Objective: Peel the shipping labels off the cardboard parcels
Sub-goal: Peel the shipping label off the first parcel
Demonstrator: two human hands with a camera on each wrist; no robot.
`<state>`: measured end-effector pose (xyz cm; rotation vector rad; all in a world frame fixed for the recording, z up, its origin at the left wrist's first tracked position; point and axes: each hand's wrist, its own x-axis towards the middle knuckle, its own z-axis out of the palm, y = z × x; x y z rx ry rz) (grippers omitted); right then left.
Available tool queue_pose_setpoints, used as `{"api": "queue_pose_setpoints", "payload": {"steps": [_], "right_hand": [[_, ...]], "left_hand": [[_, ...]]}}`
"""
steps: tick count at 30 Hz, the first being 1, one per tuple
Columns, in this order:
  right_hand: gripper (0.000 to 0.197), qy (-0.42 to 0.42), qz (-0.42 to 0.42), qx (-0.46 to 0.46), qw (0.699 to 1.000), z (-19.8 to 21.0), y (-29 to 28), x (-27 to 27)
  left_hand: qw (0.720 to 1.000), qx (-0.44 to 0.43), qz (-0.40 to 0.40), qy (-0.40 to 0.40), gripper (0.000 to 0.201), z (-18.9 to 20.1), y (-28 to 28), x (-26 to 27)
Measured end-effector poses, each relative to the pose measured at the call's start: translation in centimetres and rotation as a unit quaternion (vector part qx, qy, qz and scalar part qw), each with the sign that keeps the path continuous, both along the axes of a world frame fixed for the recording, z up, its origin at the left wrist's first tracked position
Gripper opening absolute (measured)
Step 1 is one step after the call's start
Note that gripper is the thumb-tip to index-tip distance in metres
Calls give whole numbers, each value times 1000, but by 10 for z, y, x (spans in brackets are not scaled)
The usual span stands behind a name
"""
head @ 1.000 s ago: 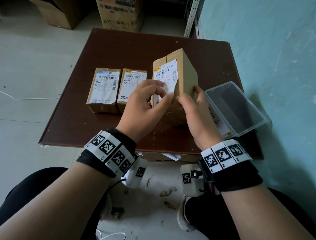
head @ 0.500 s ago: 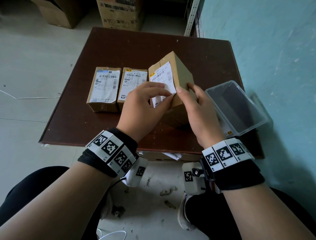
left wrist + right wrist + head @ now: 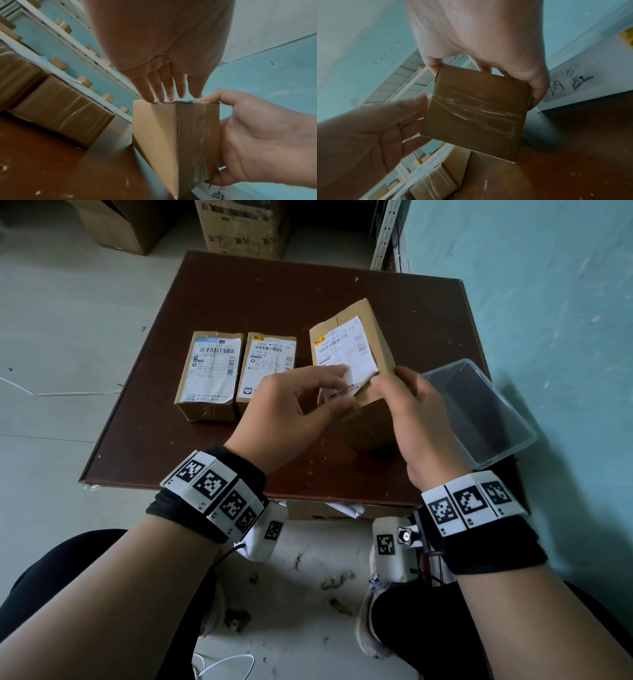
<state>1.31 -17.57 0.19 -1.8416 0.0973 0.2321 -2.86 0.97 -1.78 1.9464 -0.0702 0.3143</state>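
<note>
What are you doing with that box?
A person is peeling a shipping label off a tilted cardboard parcel. The right hand grips the parcel, and the left hand works at the label's lifted near end. Most of the label is on the box. Two more parcels lie flat on the brown table with labels on. A clear plastic tub sits at the right.
</note>
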Motion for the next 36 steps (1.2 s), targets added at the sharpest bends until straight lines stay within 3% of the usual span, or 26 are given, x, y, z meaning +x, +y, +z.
{"api": "queue_pose_setpoints", "payload": {"steps": [9,20,26,29,36], "right_hand": [[27,8,-10,41,999,8,-9,0],[29,25,0,42,999,13,-10,-4],[29,21,1,42,999,12,-11,-3],[28,32,-1,52,998,11,-10,-2],[24,33,-2,50,998,13,-7,-5]], "left_hand": [[999,4,-26,-38,23,3,2,-3],[989,100,-20,-107,8,-3,3,4],[994,79,-14,-80,5,-2,4,2],[990,103,-27,-94,20,-3,5,2],[986,118,-21,-114,10,-6,6,5]]}}
